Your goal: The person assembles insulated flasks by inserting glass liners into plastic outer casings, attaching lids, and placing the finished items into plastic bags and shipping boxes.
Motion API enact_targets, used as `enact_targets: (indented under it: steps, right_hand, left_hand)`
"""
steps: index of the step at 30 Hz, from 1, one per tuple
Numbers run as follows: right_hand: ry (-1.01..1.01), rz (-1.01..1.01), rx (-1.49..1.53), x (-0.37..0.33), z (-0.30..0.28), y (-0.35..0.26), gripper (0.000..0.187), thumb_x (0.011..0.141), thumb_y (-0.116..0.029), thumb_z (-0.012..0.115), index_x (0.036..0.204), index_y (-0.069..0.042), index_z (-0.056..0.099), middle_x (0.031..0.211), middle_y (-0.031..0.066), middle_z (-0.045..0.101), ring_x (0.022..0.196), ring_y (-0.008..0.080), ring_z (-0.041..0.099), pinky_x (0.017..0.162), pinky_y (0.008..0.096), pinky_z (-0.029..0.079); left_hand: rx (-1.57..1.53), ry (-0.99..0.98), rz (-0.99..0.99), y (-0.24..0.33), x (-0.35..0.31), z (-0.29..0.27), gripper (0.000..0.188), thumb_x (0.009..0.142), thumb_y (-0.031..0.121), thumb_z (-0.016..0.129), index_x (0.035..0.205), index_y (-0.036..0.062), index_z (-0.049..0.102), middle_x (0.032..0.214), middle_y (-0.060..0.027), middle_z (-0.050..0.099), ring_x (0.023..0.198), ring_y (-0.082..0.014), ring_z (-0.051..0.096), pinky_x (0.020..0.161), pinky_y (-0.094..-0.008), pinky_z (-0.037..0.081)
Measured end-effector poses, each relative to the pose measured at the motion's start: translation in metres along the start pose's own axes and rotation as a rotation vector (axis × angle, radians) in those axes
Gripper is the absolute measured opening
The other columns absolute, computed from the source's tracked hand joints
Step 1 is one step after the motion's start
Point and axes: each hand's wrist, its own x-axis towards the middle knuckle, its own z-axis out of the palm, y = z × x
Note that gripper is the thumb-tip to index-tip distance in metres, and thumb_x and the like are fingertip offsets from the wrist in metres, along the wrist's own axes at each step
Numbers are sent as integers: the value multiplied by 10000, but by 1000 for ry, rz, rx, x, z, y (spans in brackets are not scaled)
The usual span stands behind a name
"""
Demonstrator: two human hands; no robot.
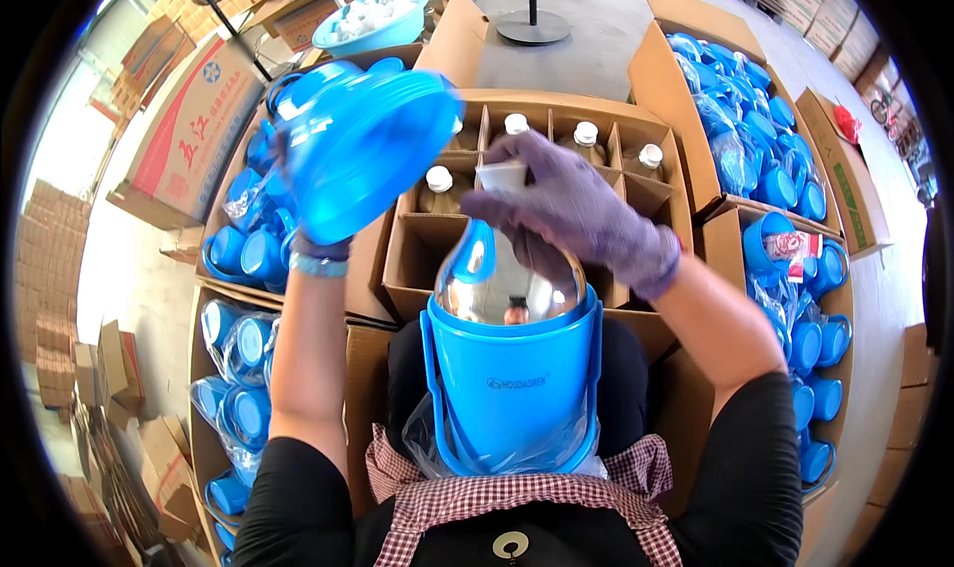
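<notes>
A blue thermos body (512,388) with side handles stands upright in my lap. The rounded top of a silvery glass liner (502,294) rises out of it. My gloved right hand (586,204) is above the liner, its thumb and fingers closed on a white plastic cap (503,176). My gloved left hand (323,254) is raised on the left, mostly hidden behind a wide-rimmed blue plastic cover (373,155) it holds; the cover is smeared by motion. A clear plastic bag (427,433) lies bunched around the thermos body's base.
Ahead is a divided carton (417,249) holding several white-capped bottles (517,125). Cartons of blue parts (263,254) flank me, left and right (775,135). A blue basin (370,30) of small white pieces stands at the back left, and a black stand base (534,27) on the floor beyond.
</notes>
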Motion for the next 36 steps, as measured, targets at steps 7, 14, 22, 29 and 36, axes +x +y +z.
enact_targets:
  steps: [7,14,22,29,36]
  right_hand:
    - [-216,142,74,-80,-16,29,506,982,-434,663,1248,-3,667,1070,208,738,964,286,733,844,389,570]
    - [205,-73,-53,-59,-51,8,352,989,-335,671,1178,-39,699,956,136,715,792,182,704,743,359,569]
    - [146,-536,-303,8,-17,14,425,949,-404,720,1185,-54,673,980,142,700,879,249,715,837,370,556]
    - [-26,-255,-152,7,-22,-7,580,905,-432,796,1291,-29,636,985,65,665,928,128,648,878,313,534]
    - [6,-227,227,-4,-19,-2,542,922,-392,784,1299,-37,623,1000,28,663,940,137,643,908,313,537]
  left_hand:
    - [292,-109,-444,-65,6,33,1022,824,647,768,1546,14,418,1483,-177,563,1345,-306,576,1174,-455,432]
    - [202,-188,-450,-84,6,16,992,812,631,792,1517,15,464,1441,-164,597,1324,-273,589,1142,-426,463]
    - [252,-30,-498,-80,-5,13,1063,758,640,830,1520,10,439,1448,-183,578,1301,-303,604,1120,-438,497]
    - [338,-233,-461,-80,-2,26,1086,783,724,763,1529,4,439,1511,-159,518,1350,-261,554,1168,-403,417]
    - [106,-16,-529,-91,-31,28,1167,752,692,806,1572,-3,354,1530,-185,498,1377,-304,536,1182,-475,432]
